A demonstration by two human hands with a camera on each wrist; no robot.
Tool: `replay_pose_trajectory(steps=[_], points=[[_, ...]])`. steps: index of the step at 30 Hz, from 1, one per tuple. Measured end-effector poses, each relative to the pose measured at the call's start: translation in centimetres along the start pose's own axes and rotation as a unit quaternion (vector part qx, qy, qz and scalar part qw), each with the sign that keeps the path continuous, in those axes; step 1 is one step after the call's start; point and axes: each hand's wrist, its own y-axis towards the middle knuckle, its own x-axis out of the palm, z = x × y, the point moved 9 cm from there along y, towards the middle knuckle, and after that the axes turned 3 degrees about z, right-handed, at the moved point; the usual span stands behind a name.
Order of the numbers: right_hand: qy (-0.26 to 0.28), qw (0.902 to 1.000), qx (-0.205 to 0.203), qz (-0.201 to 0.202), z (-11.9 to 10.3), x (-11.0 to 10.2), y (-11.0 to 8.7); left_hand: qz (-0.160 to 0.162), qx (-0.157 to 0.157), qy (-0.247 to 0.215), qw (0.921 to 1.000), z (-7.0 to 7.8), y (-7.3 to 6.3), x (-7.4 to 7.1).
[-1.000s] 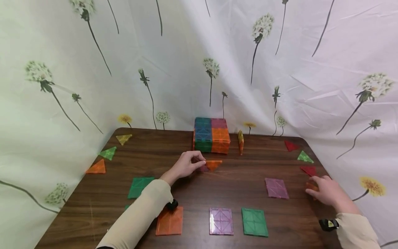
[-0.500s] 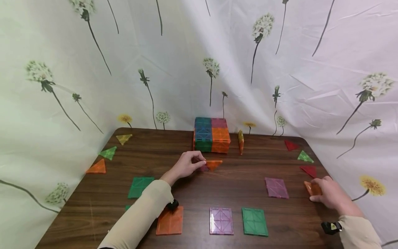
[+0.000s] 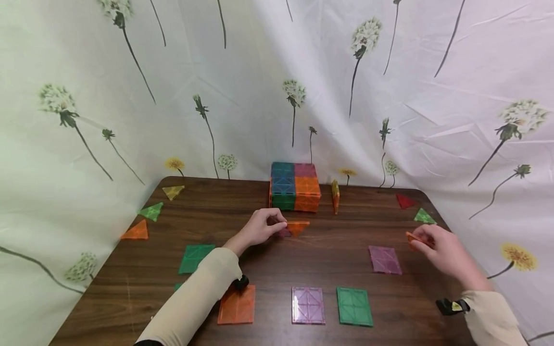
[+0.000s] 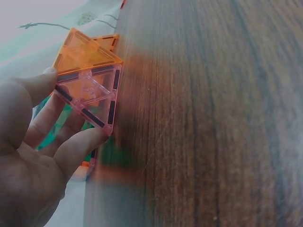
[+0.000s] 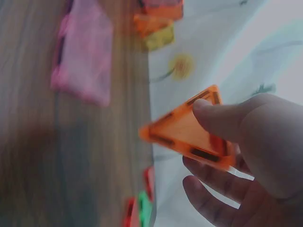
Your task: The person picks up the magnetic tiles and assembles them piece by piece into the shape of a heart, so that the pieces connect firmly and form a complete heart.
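My left hand [image 3: 258, 228] pinches a pink triangular magnetic tile [image 4: 97, 99] near the middle of the table. An orange triangular tile [image 4: 83, 51] stands against its edge; in the head view this orange piece shows just right of the fingertips. Between thumb and fingers, my right hand [image 3: 446, 250] grips another orange triangular tile [image 5: 189, 130], held above the table at the right. Behind the left hand sits a box of square magnetic tiles [image 3: 295, 187] in blue, green, orange and purple. A yellow and orange tile piece [image 3: 335, 197] stands upright beside it.
Square tiles lie at the front: orange [image 3: 236, 304], light purple [image 3: 308, 305] and green [image 3: 355, 306]. A purple square [image 3: 385, 260] is near the right hand, a green one [image 3: 195, 258] beside the left sleeve. Yellow [image 3: 173, 192], green [image 3: 151, 211] and orange [image 3: 136, 230] triangles line the left edge.
My right hand has picked up the orange triangle from the table's right side and moved it up and to the left. The left hand holds its place.
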Motion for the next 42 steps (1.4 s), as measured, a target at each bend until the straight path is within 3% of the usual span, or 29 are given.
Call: replay_pose_trajectory(steps=[8,15,21,33,42], points=[[0.07,0.9972,-0.011,-0.024,-4.3,2.0,3.5,-0.004,-0.003,-0.001,1.0,0.0,0.0,0.0],[0.111,0.9906,-0.08,-0.004,-7.7,4.4,6.0,-0.004,-0.004,-0.001,1.0,0.1,-0.1,0.1],[0.138,0.9853,-0.091,-0.043,-9.7,7.7,7.8,-0.005,-0.005,-0.002,1.0,0.0,0.0,0.1],[0.12,0.9781,-0.116,-0.124,-14.4,13.8,10.0,-0.003,-0.008,0.0,1.0,0.0,-0.1,0.1],[0.123,0.9753,-0.118,-0.14,-16.2,15.7,10.8,0.0,-0.015,0.0,0.9999,-0.1,-0.1,0.1]])
